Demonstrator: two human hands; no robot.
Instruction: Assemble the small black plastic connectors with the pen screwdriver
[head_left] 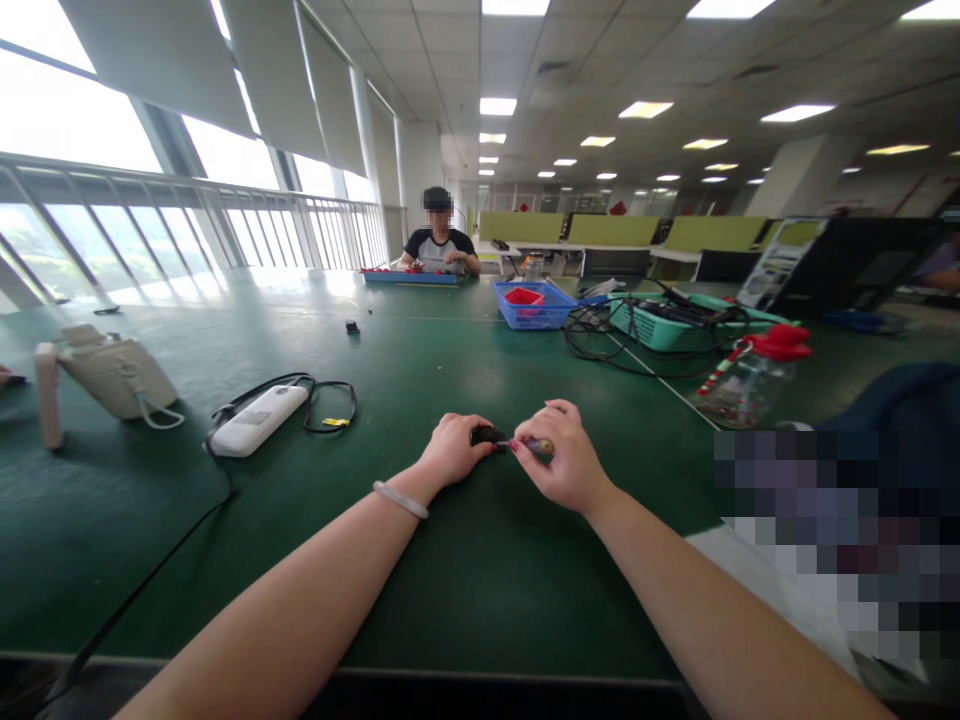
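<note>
My left hand [452,450] rests on the green table [465,360] with its fingers closed round a small black part [487,436]. My right hand [568,460] is closed on a small screwdriver [534,446] with a dark handle, its tip pointing left against the black part. Both hands meet at the middle of the table, a bracelet on my left wrist.
A white power bank with a black cable [259,418] lies left of my hands, a beige bag [120,375] further left. A blue basket [534,304], a green basket of cables [675,322] and a red-lidded bottle [750,375] stand behind. Another person [439,245] sits at the far end.
</note>
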